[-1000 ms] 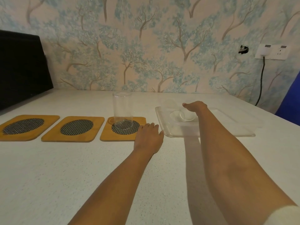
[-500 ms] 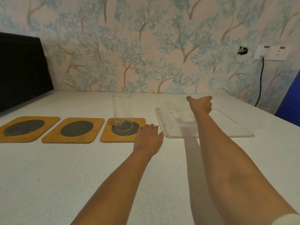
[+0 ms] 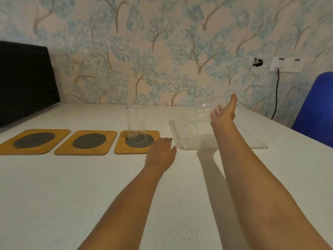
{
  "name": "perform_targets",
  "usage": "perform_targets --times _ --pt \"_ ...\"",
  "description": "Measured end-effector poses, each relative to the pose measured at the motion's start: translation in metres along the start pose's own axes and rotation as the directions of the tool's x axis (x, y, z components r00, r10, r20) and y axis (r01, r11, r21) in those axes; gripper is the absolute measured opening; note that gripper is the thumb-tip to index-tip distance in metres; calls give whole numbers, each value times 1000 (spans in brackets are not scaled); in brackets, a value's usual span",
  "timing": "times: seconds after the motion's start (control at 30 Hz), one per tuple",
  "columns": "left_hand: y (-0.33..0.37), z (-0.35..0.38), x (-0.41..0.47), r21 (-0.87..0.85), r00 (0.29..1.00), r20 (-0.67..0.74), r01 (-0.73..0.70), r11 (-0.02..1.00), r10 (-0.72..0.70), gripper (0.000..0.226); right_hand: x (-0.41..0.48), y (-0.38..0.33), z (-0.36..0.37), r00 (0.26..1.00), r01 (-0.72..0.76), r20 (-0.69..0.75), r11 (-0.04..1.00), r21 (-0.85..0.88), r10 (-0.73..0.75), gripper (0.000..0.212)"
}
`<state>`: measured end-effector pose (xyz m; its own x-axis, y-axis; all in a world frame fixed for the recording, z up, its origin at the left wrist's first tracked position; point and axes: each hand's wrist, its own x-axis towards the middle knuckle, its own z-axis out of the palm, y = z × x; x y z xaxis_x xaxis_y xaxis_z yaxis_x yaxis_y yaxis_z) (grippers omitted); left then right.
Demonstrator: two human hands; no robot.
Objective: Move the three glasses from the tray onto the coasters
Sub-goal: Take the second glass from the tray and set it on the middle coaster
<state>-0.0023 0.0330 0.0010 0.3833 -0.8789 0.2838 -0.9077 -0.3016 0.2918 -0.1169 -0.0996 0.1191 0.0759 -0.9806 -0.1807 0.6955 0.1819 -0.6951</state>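
Note:
Three wooden coasters with dark mesh centres lie in a row: the left coaster [image 3: 34,141], the middle coaster [image 3: 88,141] and the right coaster [image 3: 122,147]. A clear glass [image 3: 136,121] stands upright on the right coaster. My right hand [image 3: 224,112] holds a second clear glass [image 3: 204,108], tilted on its side, lifted above the clear plastic tray [image 3: 223,146]. A third glass [image 3: 191,129] lies on its side in the tray. My left hand [image 3: 161,153] rests flat on the table beside the right coaster, holding nothing.
A black panel [image 3: 25,82] leans at the back left. A blue chair [image 3: 315,109] stands at the right edge. A wall socket [image 3: 286,64] with a dark cable [image 3: 276,94] sits on the patterned wall behind the white table [image 3: 90,186].
My right hand has lifted a glass up out of the tray and tipped it sideways. The left hand and the glass on the coaster have not moved.

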Motion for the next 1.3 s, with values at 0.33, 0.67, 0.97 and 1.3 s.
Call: perform_targets --times 0.33,0.67,0.97,1.3 --pt "-33 -24 -44 -33 998 -67 8 999 -10 46 -62 20 12 932 -249 231 956 -155 280 72" --pt "-81 -53 -81 -24 994 -79 80 997 -81 46 -123 61 42 909 -8 367 888 -460 199 71" --pt "-112 -71 -98 -48 987 -118 100 994 -105 41 -170 105 70 851 129 483 810 -572 207 73" --pt "-159 -91 -113 0 984 -102 144 990 -143 48 -198 136 98 709 -337 429 804 -491 559 74"
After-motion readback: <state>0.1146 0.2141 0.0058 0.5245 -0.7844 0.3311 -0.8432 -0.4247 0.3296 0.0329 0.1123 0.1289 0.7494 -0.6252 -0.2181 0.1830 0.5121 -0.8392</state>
